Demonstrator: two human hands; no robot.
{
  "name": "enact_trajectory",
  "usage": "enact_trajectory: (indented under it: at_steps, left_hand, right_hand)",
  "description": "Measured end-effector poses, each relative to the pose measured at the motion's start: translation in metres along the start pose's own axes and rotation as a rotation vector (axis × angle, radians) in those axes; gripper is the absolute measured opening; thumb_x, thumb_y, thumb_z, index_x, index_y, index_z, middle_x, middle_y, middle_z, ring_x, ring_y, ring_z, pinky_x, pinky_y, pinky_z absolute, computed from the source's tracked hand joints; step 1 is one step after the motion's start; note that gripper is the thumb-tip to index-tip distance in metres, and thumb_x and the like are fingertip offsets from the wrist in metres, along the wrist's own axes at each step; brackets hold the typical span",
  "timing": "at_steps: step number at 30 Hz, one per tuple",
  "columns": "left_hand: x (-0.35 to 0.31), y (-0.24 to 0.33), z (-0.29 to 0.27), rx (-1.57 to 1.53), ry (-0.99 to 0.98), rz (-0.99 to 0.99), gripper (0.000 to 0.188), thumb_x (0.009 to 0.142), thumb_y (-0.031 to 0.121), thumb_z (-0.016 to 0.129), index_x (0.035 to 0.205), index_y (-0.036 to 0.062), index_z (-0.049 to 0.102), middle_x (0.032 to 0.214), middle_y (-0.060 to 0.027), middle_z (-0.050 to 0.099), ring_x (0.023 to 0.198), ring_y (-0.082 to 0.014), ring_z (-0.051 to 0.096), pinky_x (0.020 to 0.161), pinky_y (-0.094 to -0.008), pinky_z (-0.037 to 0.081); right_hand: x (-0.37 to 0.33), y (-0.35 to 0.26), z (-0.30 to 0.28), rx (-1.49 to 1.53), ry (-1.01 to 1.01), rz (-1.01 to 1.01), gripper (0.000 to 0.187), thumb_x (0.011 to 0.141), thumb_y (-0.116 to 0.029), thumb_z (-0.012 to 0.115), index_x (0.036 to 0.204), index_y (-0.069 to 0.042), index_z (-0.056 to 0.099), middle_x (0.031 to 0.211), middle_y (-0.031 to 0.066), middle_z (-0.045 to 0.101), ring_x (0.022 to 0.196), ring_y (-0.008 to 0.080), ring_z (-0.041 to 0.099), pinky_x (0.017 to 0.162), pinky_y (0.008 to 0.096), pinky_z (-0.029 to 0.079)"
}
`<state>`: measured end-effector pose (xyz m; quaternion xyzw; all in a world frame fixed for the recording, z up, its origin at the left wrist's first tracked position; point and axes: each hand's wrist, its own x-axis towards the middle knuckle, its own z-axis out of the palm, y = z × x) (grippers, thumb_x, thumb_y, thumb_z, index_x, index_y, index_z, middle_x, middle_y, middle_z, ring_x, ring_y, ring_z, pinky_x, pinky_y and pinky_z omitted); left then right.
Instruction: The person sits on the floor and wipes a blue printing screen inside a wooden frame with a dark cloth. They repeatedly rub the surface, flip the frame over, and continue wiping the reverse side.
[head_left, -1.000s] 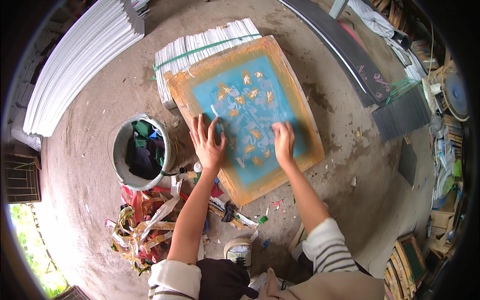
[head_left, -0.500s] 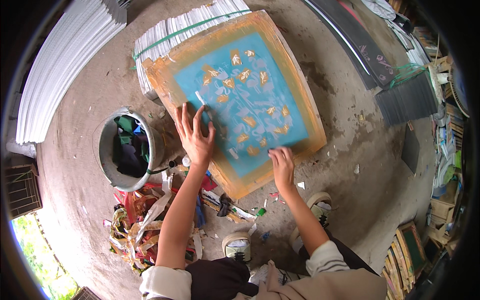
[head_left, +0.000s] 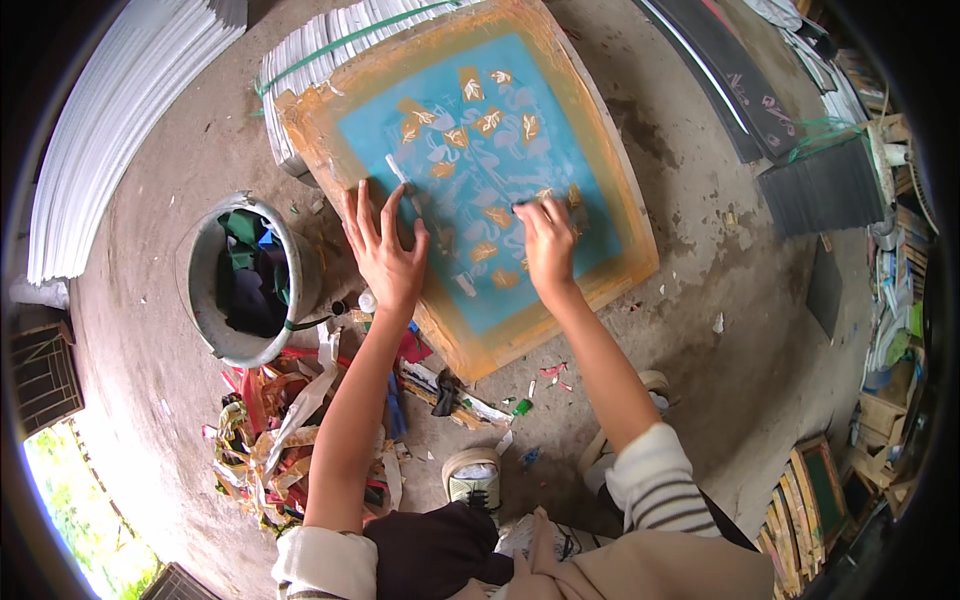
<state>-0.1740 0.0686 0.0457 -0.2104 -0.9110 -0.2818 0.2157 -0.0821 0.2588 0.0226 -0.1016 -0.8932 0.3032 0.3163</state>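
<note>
A screen-printing screen (head_left: 478, 312) with blue mesh and an orange-smeared border lies tilted in front of me. Pale swan-like shapes and small orange patches with white leaf marks cover its mesh. My left hand (head_left: 388, 262) rests, fingers spread, along the screen's left side, next to a white stroke on the mesh. Over the right-middle of the mesh, my right hand (head_left: 550, 245) is closed, its fingertips pinching a small dark piece (head_left: 519, 208) whose kind I cannot make out. That hand partly covers the patches below it.
A bundle of white sheets (head_left: 290, 90) shows behind the screen. To the left stand a grey bucket (head_left: 205, 315) of dark scraps and a tall white stack (head_left: 110, 130). Tangled strips (head_left: 285, 440) lie nearer me. Dark sheets (head_left: 825, 195) stand at right, wooden frames (head_left: 800, 500) below.
My right hand has moved up and inward from the screen's lower right border onto the mesh. My left hand has stayed at the same part of the screen. The whole view has shifted slightly.
</note>
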Motion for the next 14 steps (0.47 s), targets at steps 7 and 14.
enact_trajectory:
  at_steps: [7, 14]
  left_hand:
    - [-0.001, 0.003, -0.002, 0.042, -0.028, -0.028, 0.051, 0.079, 0.016, 0.067, 0.129, 0.0191, 0.055, 0.148, -0.0130, 0.036, 0.142, -0.0368, 0.025, 0.113, -0.0490, 0.028]
    - [-0.002, -0.001, 0.002, -0.006, -0.043, -0.028, 0.051, 0.080, 0.022, 0.068, 0.130, 0.0229, 0.056, 0.151, -0.0122, 0.032, 0.144, -0.0369, 0.022, 0.112, -0.0556, 0.025]
  right_hand:
    - [-0.036, 0.017, -0.006, 0.008, -0.056, -0.030, 0.015, 0.079, 0.012, 0.062, 0.086, 0.000, 0.065, 0.081, 0.0110, 0.060, 0.079, 0.0270, 0.061, 0.069, 0.0372, 0.052]
    - [0.065, 0.007, 0.024, 0.022, -0.098, -0.095, 0.014, 0.086, 0.004, 0.059, 0.095, -0.003, 0.066, 0.093, 0.0129, 0.061, 0.088, 0.0302, 0.060, 0.078, 0.0373, 0.052]
